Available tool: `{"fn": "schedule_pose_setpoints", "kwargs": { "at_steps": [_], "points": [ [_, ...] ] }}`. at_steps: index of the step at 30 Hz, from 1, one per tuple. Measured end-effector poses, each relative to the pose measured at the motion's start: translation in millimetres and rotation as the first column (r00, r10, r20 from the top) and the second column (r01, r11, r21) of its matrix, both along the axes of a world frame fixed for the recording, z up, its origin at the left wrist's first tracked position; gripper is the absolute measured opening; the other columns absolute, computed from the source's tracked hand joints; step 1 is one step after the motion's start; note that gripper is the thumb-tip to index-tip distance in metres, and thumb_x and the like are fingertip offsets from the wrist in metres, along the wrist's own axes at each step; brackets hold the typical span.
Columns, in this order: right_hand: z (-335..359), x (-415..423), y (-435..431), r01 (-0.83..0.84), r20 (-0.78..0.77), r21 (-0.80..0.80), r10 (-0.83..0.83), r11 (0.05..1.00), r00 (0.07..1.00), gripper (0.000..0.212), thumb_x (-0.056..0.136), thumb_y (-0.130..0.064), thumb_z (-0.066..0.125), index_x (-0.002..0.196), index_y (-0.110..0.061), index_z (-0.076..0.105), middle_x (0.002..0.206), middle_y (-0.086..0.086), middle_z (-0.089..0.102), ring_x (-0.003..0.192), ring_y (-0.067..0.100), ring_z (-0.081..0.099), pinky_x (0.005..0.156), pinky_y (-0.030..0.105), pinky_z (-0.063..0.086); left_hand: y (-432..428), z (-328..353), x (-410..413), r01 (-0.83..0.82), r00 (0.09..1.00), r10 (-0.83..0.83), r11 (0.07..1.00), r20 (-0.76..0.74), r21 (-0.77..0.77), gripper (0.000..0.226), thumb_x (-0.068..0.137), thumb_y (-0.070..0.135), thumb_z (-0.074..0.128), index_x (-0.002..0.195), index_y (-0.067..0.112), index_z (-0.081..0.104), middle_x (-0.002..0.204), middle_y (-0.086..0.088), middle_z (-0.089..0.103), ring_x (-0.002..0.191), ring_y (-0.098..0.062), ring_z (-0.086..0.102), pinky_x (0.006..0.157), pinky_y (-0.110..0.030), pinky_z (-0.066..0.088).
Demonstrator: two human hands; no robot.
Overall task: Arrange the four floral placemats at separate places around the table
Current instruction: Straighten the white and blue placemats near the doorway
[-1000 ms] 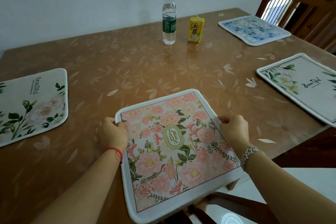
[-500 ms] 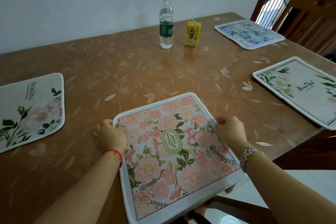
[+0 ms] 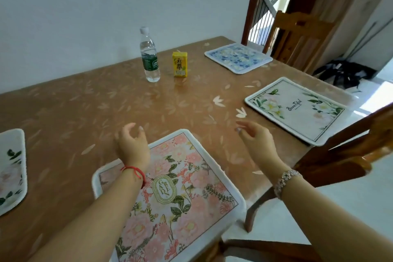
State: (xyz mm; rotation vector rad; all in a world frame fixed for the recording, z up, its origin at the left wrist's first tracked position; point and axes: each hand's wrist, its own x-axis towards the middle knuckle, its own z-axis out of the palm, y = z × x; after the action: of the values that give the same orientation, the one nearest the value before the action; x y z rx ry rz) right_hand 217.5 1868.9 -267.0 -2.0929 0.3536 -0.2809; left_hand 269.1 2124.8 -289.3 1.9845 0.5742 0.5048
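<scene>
Fingers loose and curled, my left hand (image 3: 133, 144) hovers over the far left corner of the pink floral placemat (image 3: 170, 193), grasping nothing; my right hand (image 3: 255, 140) hangs just right of that mat's far edge, half open and empty too. The pink mat lies at the near edge of the table (image 3: 106, 102), its near right corner seeming to overhang a little. To finish this step well, I judge I should nudge it fully onto the table and square it to the edge, pressing flat from the middle so it does not slide on the glossy cover. Its oval badge reads "GARDEN", as best I can tell. Right of it, apart, lies a white placemat (image 3: 297, 110) lettered "Beautiful"; far right sits the blue floral placemat (image 3: 238, 58); at far left another white placemat (image 3: 10, 170), cut off by the frame. A water bottle (image 3: 149, 55) and a yellow drink carton (image 3: 180, 65) with Chinese characters stand at the far side.
</scene>
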Motion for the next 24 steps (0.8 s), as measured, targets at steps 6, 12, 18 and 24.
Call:
{"fn": "schedule_pose_setpoints", "kwargs": {
  "at_steps": [6, 12, 18, 24],
  "points": [
    [38, 10, -76, 0.079, 0.111, 0.035, -0.083, 0.996, 0.99, 0.03, 0.092, -0.029, 0.052, 0.121, -0.022, 0.057, 0.102, -0.002, 0.067, 0.082, 0.015, 0.065, 0.065, 0.026, 0.053, -97, 27, 15, 0.143, 0.987, -0.139, 0.988, 0.076, -0.055, 0.03, 0.092, 0.025, 0.049, 0.116, 0.01, 0.059, 0.117, -0.012, 0.061, 0.106, -0.025, 0.057, 0.085, -0.033, 0.045],
    [72, 12, -165, 0.074, 0.159, 0.147, -0.097, 0.986, 0.982, 0.032, 0.095, -0.029, 0.043, 0.125, -0.022, 0.052, 0.095, 0.002, 0.066, 0.087, 0.024, 0.064, 0.078, 0.041, 0.053, -184, 52, 21, 0.181, 0.981, -0.169, 0.976, 0.099, -0.121, 0.035, 0.094, 0.025, 0.047, 0.125, 0.009, 0.054, 0.12, -0.011, 0.063, 0.107, -0.025, 0.059, 0.082, -0.028, 0.041],
    [98, 17, -276, 0.046, 0.132, 0.104, -0.059, 0.993, 0.99, 0.032, 0.096, -0.025, 0.04, 0.127, -0.021, 0.05, 0.106, -0.002, 0.064, 0.09, 0.011, 0.063, 0.082, 0.035, 0.054, -273, 49, 27, 0.17, 0.985, -0.158, 0.967, 0.076, -0.191, 0.036, 0.094, 0.026, 0.047, 0.125, 0.01, 0.053, 0.116, -0.013, 0.065, 0.103, -0.03, 0.062, 0.073, -0.027, 0.046],
    [86, 37, -351, 0.048, 0.042, 0.049, -0.05, 0.998, 0.998, 0.035, 0.097, -0.021, 0.037, 0.131, -0.017, 0.047, 0.105, -0.002, 0.063, 0.093, 0.012, 0.062, 0.079, 0.03, 0.053, -340, 24, 40, 0.17, 0.985, -0.162, 0.953, 0.05, -0.252, 0.036, 0.091, 0.019, 0.052, 0.124, 0.005, 0.053, 0.104, -0.006, 0.061, 0.083, -0.007, 0.068, 0.077, -0.017, 0.049]
  ]
}}
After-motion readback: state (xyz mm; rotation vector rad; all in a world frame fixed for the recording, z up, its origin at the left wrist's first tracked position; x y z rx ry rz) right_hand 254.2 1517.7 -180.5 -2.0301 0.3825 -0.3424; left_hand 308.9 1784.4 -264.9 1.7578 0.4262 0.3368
